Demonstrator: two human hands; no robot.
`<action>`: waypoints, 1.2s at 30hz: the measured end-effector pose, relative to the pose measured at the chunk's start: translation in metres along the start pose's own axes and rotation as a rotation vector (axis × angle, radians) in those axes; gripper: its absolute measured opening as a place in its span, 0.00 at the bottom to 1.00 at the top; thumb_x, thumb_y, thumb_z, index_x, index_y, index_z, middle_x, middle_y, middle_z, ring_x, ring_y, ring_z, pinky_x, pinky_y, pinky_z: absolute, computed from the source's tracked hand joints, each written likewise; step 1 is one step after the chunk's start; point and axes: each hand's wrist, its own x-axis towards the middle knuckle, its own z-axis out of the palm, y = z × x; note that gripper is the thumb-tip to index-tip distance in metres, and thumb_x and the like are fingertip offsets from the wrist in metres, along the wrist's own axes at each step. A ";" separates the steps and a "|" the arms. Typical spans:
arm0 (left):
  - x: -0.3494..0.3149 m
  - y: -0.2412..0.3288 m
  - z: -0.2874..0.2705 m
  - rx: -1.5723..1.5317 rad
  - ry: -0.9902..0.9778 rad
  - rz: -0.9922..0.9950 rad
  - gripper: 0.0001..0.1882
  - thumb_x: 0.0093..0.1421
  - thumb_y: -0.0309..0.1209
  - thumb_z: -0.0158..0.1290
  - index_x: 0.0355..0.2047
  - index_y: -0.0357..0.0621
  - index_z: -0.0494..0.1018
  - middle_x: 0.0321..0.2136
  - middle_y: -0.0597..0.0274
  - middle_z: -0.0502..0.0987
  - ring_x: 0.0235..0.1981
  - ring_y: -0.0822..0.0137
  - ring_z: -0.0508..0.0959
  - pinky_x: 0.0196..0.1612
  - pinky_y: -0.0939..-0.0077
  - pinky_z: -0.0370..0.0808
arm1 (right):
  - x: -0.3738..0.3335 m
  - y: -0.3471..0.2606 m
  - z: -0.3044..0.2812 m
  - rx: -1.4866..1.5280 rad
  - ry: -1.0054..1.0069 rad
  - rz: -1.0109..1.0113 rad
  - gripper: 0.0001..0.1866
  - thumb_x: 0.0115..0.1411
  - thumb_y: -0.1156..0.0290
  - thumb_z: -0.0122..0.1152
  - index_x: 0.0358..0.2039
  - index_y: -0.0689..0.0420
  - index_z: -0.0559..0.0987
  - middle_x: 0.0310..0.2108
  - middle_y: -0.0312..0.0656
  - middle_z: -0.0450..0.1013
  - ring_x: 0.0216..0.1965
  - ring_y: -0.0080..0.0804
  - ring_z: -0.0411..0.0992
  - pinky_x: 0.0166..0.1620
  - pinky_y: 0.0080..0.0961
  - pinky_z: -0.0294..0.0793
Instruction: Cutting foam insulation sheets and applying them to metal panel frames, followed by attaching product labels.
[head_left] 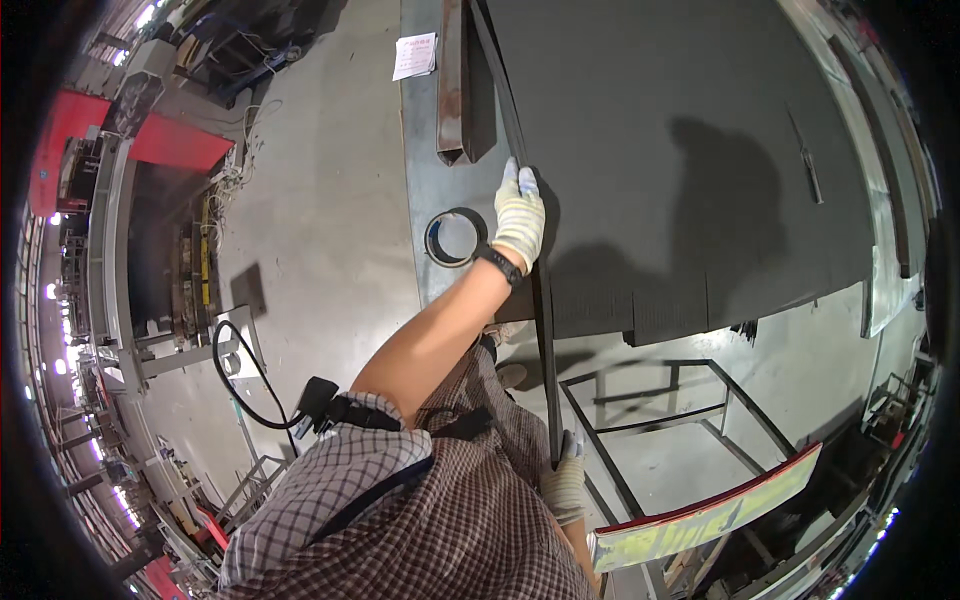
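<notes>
A long, narrow dark strip [545, 370] runs from the far edge of the table toward my body. My left hand [520, 218], in a pale striped glove, holds its middle, with fingers stretched along it; the thumb is hidden. Close to my right side, my gloved right hand [565, 485] is closed around the strip's near end. Beneath and to the right lies a large dark sheet [620, 120] with short slits along its near edge. A black ring-shaped roll [453, 238], like tape, rests left of my left hand. My head and arm shadows fall across the sheet.
A rusty square steel tube [453, 90] and paper slips [415, 57] lie on the table's left side. A thin, knife-like tool [807, 165] is on the sheet. Near my right hand stand a dark metal frame [715, 410] and a red-edged, worn yellowish panel [710, 512].
</notes>
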 end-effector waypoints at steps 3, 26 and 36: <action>0.045 0.011 0.015 -0.724 0.130 -0.349 0.16 0.68 0.28 0.45 0.54 0.36 0.67 0.35 0.69 0.68 0.32 0.79 0.65 0.38 0.91 0.66 | -0.001 0.004 0.001 -0.017 0.000 -0.018 0.37 0.49 0.80 0.57 0.61 0.62 0.58 0.55 0.61 0.60 0.53 0.60 0.62 0.55 0.43 0.66; 0.130 0.005 0.023 0.485 0.141 0.026 0.16 0.67 0.31 0.46 0.50 0.34 0.70 0.36 0.66 0.73 0.33 0.73 0.68 0.40 0.82 0.68 | 0.016 0.021 0.013 -0.101 -0.012 -0.037 0.37 0.49 0.75 0.59 0.60 0.65 0.59 0.49 0.60 0.64 0.50 0.59 0.63 0.53 0.44 0.64; 0.154 -0.013 0.023 0.445 0.208 0.201 0.17 0.67 0.34 0.46 0.51 0.36 0.71 0.39 0.66 0.75 0.36 0.74 0.69 0.43 0.81 0.69 | 0.024 0.021 0.017 -0.107 0.003 -0.055 0.38 0.45 0.77 0.58 0.60 0.64 0.60 0.48 0.60 0.64 0.49 0.59 0.64 0.53 0.45 0.65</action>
